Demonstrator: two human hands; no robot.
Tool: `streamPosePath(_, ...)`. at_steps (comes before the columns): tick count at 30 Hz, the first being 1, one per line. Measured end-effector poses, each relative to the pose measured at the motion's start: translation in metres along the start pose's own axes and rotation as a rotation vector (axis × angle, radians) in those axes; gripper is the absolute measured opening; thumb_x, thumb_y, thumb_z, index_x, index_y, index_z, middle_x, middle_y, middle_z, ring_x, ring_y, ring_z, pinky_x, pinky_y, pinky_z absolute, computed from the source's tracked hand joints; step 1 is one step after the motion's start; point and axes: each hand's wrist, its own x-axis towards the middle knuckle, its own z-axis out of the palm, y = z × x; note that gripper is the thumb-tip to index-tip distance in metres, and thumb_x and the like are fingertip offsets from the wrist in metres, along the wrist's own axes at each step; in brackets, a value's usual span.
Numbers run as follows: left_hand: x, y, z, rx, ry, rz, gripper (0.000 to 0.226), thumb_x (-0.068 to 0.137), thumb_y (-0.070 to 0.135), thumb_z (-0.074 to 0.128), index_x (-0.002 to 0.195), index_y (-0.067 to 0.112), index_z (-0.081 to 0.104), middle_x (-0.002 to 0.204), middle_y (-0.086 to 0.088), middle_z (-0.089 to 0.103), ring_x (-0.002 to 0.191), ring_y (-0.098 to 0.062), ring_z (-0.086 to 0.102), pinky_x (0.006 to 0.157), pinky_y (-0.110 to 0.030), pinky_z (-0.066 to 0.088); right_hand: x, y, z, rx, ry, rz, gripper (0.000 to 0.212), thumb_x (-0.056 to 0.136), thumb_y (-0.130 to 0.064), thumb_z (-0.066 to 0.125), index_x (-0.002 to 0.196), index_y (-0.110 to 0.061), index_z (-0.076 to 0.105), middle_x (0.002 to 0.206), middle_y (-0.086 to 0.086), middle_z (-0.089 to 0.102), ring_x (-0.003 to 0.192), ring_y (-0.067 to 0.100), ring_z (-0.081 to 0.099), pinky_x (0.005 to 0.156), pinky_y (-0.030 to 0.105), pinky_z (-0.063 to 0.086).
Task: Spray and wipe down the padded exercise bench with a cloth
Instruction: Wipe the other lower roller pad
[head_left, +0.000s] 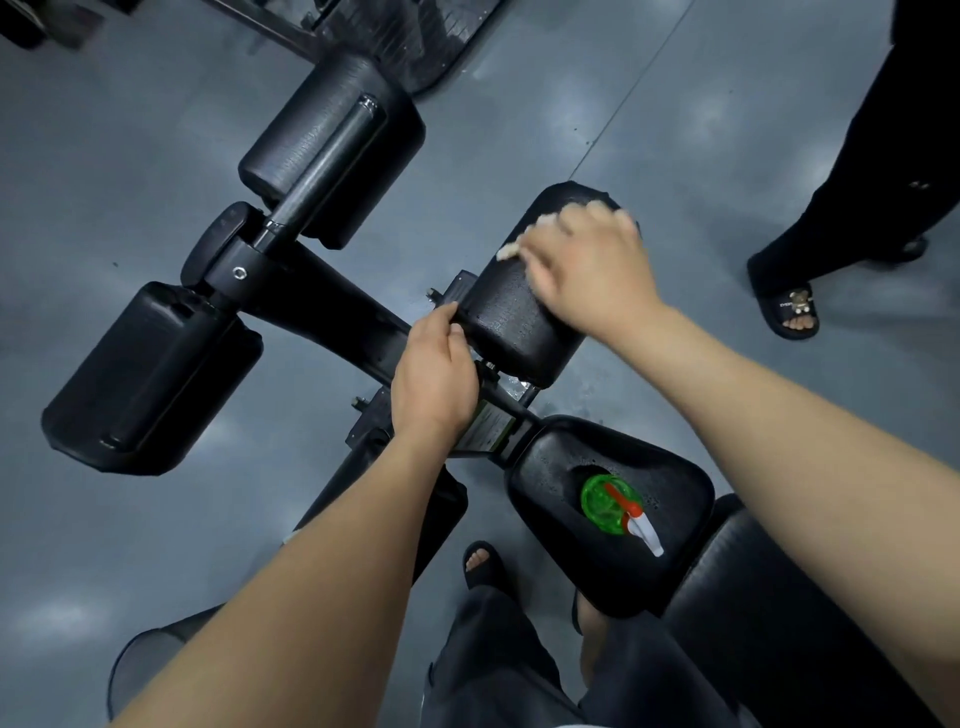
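A black padded roller pad (511, 317) of the exercise bench lies in the middle of the view, its surface wet with droplets. My right hand (592, 270) presses a light cloth (511, 250) onto the pad's far end; only the cloth's edges show past my fingers. My left hand (434, 374) grips the pad's near left edge where it meets the black frame. A green spray bottle (608, 501) with a red and white trigger stands on the black seat pad (550, 467) below.
Two more black roller pads (332, 150) (150, 379) sit on the frame to the left. Another person's leg and sandalled foot (792, 309) stand at the right on the grey floor. My own feet and dark trousers (498, 660) are at the bottom.
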Motion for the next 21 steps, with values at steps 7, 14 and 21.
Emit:
streamPosePath(7,-0.001,0.001,-0.002,-0.012,0.002,-0.008,0.041,0.104,0.033,0.031,0.139,0.035,0.052,0.141,0.011,0.054,0.125,-0.014,0.052,0.107,-0.043,0.044,0.006,0.033,-0.001,0.108,0.037,0.288,0.025,0.098,-0.033,0.05,0.109,-0.02,0.068,0.101,0.012,0.063,0.096,0.039,0.059,0.086,0.044,0.045)
streamPosePath(14,-0.002,0.003,-0.003,-0.003,-0.018,-0.026,0.045,0.104,0.031,0.033,0.146,0.036,0.047,0.15,0.013,0.05,0.136,-0.012,0.046,0.112,-0.038,0.039,-0.032,0.013,0.007,0.188,0.086,0.374,0.021,0.096,-0.024,0.051,0.103,-0.012,0.067,0.101,0.013,0.065,0.093,0.039,0.059,0.086,0.045,0.048)
streamPosePath(21,-0.001,0.003,-0.004,-0.012,-0.028,-0.018,0.047,0.099,0.031,0.032,0.142,0.038,0.049,0.141,0.011,0.056,0.126,-0.014,0.054,0.105,-0.046,0.047,-0.025,-0.041,0.002,0.089,-0.05,-0.151,0.02,0.089,-0.031,0.057,0.089,-0.02,0.073,0.084,0.002,0.059,0.083,0.03,0.053,0.076,0.039,0.036)
